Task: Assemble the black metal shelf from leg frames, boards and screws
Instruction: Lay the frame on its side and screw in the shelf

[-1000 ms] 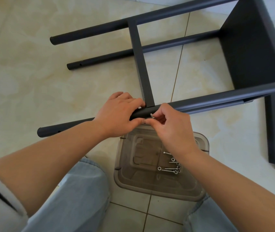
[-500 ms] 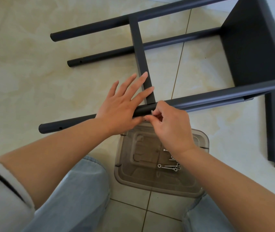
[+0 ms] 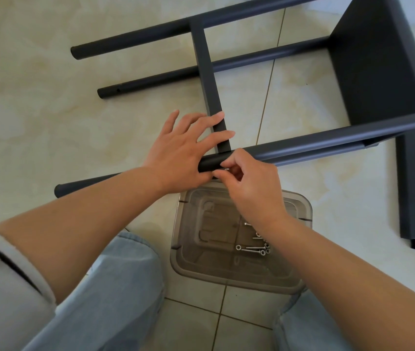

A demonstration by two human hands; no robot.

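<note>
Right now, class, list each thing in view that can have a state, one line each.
Left hand: fingers straight, resting on the near leg tube.
Right hand: pinching a screw at the tube.
Clear tray: open, holding loose screws.
Shelf board: fitted between the leg frames.

- Pale marbled floor tiles [image 3: 49, 127] with thin grout lines.
- Black shelf frame [image 3: 290, 57] lying on its side, far and right.
- Clear plastic tray [image 3: 201, 264] of screws [image 3: 254, 248], near centre.

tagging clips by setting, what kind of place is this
Likely a room in a home, with the work done on the floor: glossy beige floor tiles, black shelf parts lying flat, and a clear plastic tub of screws.
</note>
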